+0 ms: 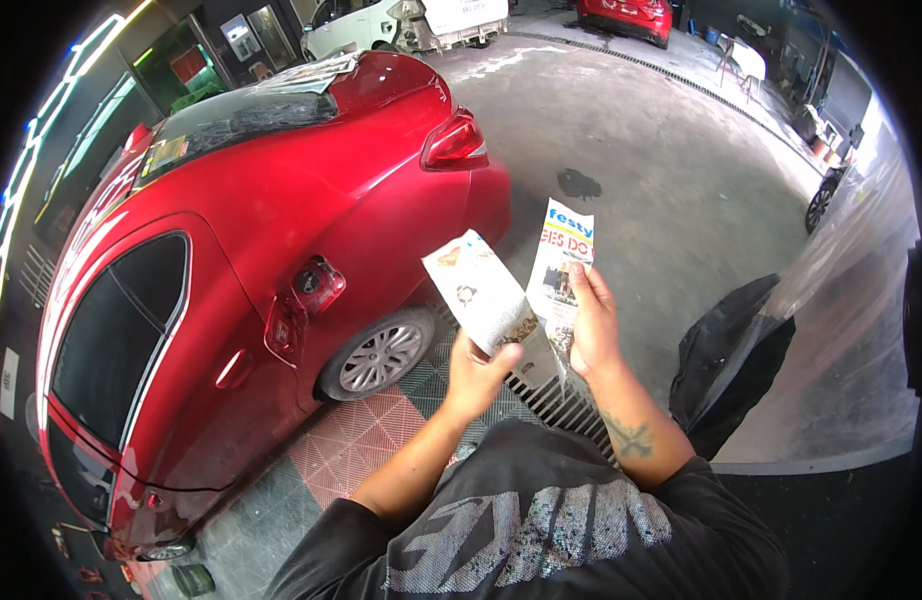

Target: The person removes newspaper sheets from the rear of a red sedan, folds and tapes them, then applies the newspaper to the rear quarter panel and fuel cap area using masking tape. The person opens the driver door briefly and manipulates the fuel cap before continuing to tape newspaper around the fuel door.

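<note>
Both hands hold pieces of printed newspaper in front of my chest. My left hand (478, 378) grips a wider, mostly white newspaper piece (473, 285) near its lower end, the thumb across it. In my right hand (593, 325) is a narrow newspaper strip (558, 250) with coloured print, pinched under the thumb. The two pieces meet or overlap near their lower ends; whether they are still joined there I cannot tell. To the left stands a red car (311, 160), its fuel flap (285, 328) swung open beside the filler recess (319, 284).
The car's rear wheel (381, 355) rests by red and grey floor tiles (356, 440). A floor grate (571, 410) runs below my hands. Clear plastic sheeting (831, 330) and a black sheet (731, 360) hang at right. A white car (411, 22) and another red car (626, 15) stand behind.
</note>
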{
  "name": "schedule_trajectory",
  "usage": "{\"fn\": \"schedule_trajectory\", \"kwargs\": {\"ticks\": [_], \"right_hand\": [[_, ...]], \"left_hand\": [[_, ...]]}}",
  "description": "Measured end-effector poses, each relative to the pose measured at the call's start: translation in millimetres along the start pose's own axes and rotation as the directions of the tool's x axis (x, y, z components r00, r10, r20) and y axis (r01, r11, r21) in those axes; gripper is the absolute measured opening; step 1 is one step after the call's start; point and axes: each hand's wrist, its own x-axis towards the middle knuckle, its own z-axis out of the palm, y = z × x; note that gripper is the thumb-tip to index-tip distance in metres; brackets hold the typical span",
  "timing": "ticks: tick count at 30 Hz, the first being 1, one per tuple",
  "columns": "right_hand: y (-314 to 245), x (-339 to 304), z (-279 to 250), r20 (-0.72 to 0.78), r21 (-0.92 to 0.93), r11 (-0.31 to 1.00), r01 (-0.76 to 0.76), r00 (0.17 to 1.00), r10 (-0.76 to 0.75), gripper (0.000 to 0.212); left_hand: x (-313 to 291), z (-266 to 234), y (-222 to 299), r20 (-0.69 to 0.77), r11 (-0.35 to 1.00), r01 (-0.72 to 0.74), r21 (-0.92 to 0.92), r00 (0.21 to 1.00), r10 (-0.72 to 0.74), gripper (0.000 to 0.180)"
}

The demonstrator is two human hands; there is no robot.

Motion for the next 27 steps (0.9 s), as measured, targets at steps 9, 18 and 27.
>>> {"fn": "schedule_trajectory", "kwargs": {"ticks": [9, 18, 27], "right_hand": [[11.0, -31.5, -14.4, 0.155, -0.478, 0.865, 0.153, 0.984, -0.088, 0.025], [11.7, -26.4, -12.6, 0.119, -0.394, 0.899, 0.191, 0.980, -0.157, 0.029], [9.3, -25.3, -13.4, 0.144, -0.352, 0.922, 0.159, 0.983, -0.114, 0.028]], "left_hand": [[21.4, 6.7, -1.1, -0.159, 0.999, 0.048, -0.009, 0.986, -0.049, 0.029], [24.3, 5.8, 5.7, -0.216, 0.999, -0.006, -0.033, 0.976, -0.002, 0.034], [32.8, -2.7, 18.1, -0.196, 0.990, -0.020, -0.143, 0.981, -0.009, 0.028]]}}
